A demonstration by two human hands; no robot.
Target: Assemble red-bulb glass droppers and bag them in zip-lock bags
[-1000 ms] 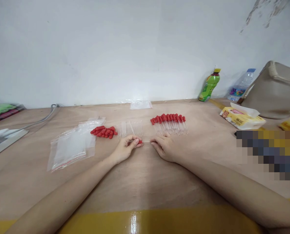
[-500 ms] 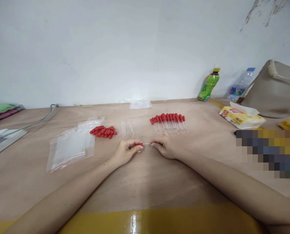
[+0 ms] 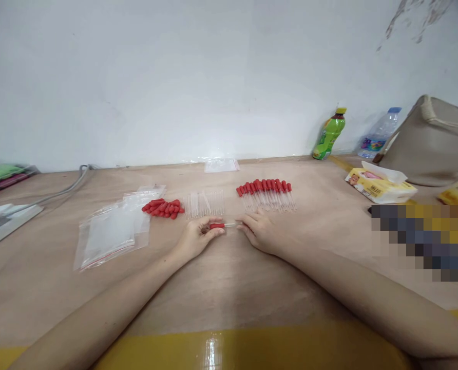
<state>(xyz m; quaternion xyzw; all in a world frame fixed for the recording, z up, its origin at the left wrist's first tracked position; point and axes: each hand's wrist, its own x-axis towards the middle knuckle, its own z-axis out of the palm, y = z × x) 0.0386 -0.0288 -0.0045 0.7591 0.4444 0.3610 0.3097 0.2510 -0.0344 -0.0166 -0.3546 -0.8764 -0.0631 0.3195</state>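
Note:
A glass dropper with a red rubber bulb lies level between my two hands. My left hand is open around the bulb end, thumb and forefinger parted with the bulb visible in the gap. At the other end, the fingers of my right hand are closed on the thin tip of the glass tube. Just beyond my left hand are a pile of loose red bulbs and a row of bare glass tubes. Several droppers with red bulbs fitted lie in a row beyond my right hand.
Clear zip bags lie left of the bulbs, and another bag rests by the wall. A green bottle, a water bottle, a tissue pack and a beige bag stand at right. A grey cable runs at left.
My left thumb and forefinger have parted from the red bulb, which now shows between them. The right hand keeps hold of the glass end and has barely moved.

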